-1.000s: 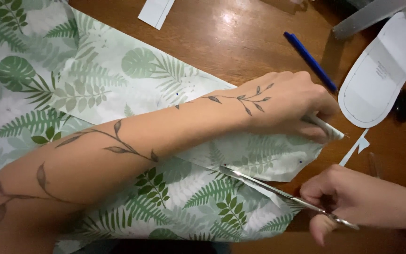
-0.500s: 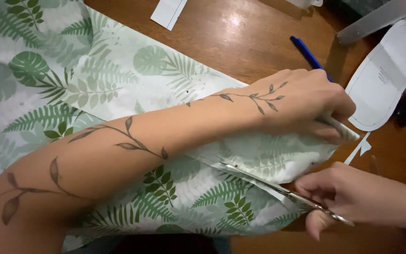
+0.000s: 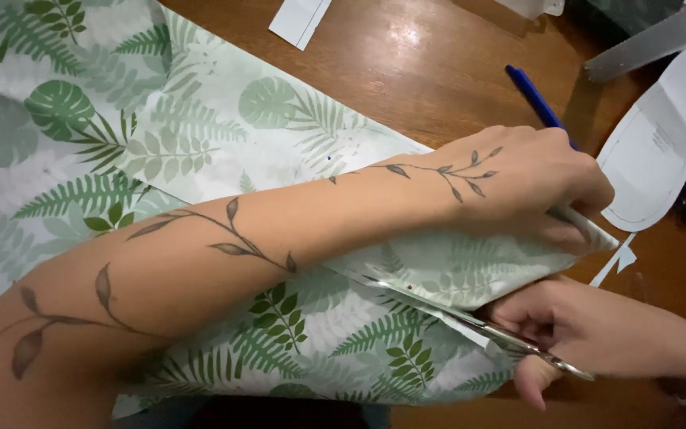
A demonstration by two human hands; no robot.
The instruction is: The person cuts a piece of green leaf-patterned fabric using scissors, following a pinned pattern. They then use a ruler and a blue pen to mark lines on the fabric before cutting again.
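Inspector: What is noted, largest first?

Assessor: A wooden table (image 3: 438,71) is recorded, covered on its left by a sheet of leaf-printed fabric (image 3: 200,119) in green and white. The fabric's long edge is seen running diagonally from upper left to lower right. A white paper pattern piece (image 3: 660,151) lies flat at the right, just beyond the fabric, and a blue pen (image 3: 529,91) is partly hidden behind the left hand.

Inspector: And the hands?

Assessor: The left hand (image 3: 518,183) is laid across the fabric, its fingers clenched on the fabric's right edge, which is lifted slightly. The right hand (image 3: 589,334) is closed around a pair of scissors (image 3: 470,318).

Inspector: What has changed since half a second ago?

Assessor: The blades are seen driven further under the left forearm, so the cut is judged to have lengthened along the lower portion.

Inspector: Orientation of the scissors?

Assessor: The long axis lies nearly level, tips pointing left and slightly up, handles at the lower right.
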